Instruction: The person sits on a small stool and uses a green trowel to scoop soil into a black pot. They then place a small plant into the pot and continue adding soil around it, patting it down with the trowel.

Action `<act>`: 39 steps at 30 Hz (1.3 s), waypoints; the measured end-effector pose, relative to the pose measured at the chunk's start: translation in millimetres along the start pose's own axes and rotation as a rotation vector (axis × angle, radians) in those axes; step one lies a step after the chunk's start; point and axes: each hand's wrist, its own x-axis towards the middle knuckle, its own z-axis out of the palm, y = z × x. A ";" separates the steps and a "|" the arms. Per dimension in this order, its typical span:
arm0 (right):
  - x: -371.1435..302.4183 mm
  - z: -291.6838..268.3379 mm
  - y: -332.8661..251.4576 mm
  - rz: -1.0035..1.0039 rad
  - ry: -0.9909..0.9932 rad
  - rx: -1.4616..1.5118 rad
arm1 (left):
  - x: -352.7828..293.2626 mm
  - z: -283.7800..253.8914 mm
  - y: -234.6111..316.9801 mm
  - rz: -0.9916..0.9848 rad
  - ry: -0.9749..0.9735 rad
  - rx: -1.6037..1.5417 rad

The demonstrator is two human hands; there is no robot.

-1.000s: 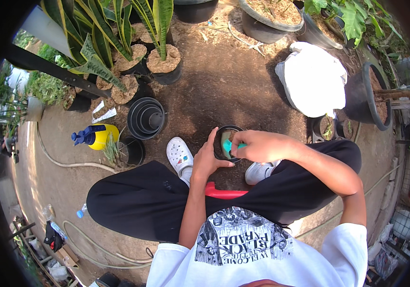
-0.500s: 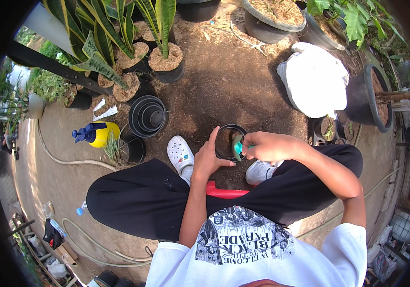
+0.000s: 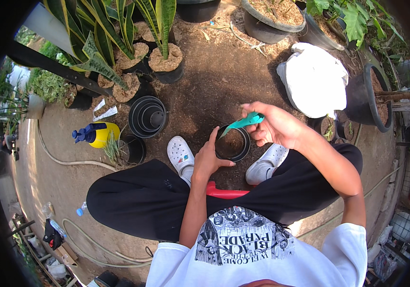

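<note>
Between my feet stands a small round black plant pot (image 3: 248, 147), with brown soil in its bottom. My left hand (image 3: 207, 160) holds it from the left, thumb at the near side and fingers along the far side. Above its right rim, my right hand (image 3: 277, 125) grips a green hand trowel (image 3: 249, 120). The trowel's blade points left and down over the far rim of the pot. Whether any soil lies on the blade, I cannot tell.
Left of my feet are nested black pots (image 3: 133, 118), a grassy plant in a black pot (image 3: 135, 148) and a yellow spray bottle (image 3: 103, 136). Potted snake plants (image 3: 165, 33) stand far left. A white sack (image 3: 312, 79) sits at right. A red stool (image 3: 226, 193) is beneath me.
My right hand has lifted the trowel out of the pot, up and to the right, and turned it so its blade points left. My left hand keeps its place on the pot.
</note>
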 end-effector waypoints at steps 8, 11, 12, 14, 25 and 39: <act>3.1 0.1 3.4 -0.036 0.065 0.074 | 1.1 0.3 1.2 -0.007 -0.004 0.003; -2.4 -2.0 1.3 -0.019 0.007 -0.065 | 0.4 -1.2 3.1 -0.029 -0.014 0.022; -5.2 -2.0 -0.5 0.005 -0.007 -0.166 | 0.3 -1.1 2.5 -0.022 -0.011 0.020; -9.7 -2.2 -3.6 0.053 -0.034 -0.370 | -0.3 -0.4 0.1 -0.009 -0.003 0.017; -3.1 -13.4 16.3 0.141 -0.211 -0.763 | 1.7 0.1 -0.9 0.007 -0.012 -0.017; 4.4 -12.7 22.1 -0.080 -0.089 -0.454 | 1.8 0.7 -0.2 0.017 -0.005 0.004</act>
